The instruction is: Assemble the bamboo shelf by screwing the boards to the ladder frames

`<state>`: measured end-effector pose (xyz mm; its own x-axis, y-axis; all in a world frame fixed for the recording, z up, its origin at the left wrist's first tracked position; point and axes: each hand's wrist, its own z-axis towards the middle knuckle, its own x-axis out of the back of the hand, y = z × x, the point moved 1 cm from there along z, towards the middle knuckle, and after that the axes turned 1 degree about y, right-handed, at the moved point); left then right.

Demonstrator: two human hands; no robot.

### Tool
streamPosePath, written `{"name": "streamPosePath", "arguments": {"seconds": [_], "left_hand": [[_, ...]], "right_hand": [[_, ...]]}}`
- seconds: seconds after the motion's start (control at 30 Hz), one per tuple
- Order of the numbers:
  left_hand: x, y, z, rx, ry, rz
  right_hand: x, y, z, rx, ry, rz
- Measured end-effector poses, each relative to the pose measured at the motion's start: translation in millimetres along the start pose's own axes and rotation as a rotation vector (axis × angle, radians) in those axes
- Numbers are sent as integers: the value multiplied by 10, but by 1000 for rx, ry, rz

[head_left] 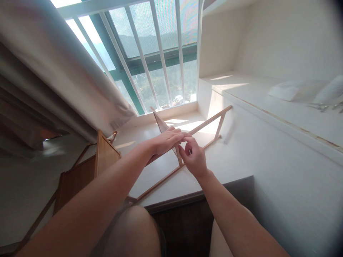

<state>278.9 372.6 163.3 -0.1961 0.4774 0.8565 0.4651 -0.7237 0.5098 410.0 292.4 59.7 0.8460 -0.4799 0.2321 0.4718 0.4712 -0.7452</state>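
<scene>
Left hand [168, 139] and right hand [197, 159] touch over a slim brown wooden frame [210, 120], grip unclear, behind the white ledge's [193, 180] front edge.

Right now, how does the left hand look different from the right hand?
The left hand has its back up and fingers fairly straight, while the right hand has bent fingers curling toward its thumb. The right hand's thumb shows; the left hand's is hard to make out. Both are bare and close together at the wooden frame.

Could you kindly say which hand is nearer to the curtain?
Left: the left hand is at the wooden frame, right of the curtain; the right hand is farther right.
</scene>
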Motion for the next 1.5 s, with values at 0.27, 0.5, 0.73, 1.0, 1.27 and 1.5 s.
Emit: {"name": "streamPosePath", "arguments": {"seconds": [0.27, 0.5, 0.73, 1.0, 1.27, 1.5], "left_hand": [[12, 34, -5, -5, -11, -12], [-13, 4, 2, -10, 5, 0], [10, 45, -2, 12, -20, 5], [24, 92, -2, -20, -23, 3], [16, 51, -16, 5, -11, 5], [21, 83, 10, -41, -20, 40]], "right_hand": [[5, -25, 19, 24, 50, -95], [8, -24, 0, 30, 37, -46], [14, -40, 7, 30, 27, -97], [-12, -24, -1, 23, 19, -85], [0, -58, 13, -31, 9, -49], [82, -44, 25, -110, -52, 286]]}}
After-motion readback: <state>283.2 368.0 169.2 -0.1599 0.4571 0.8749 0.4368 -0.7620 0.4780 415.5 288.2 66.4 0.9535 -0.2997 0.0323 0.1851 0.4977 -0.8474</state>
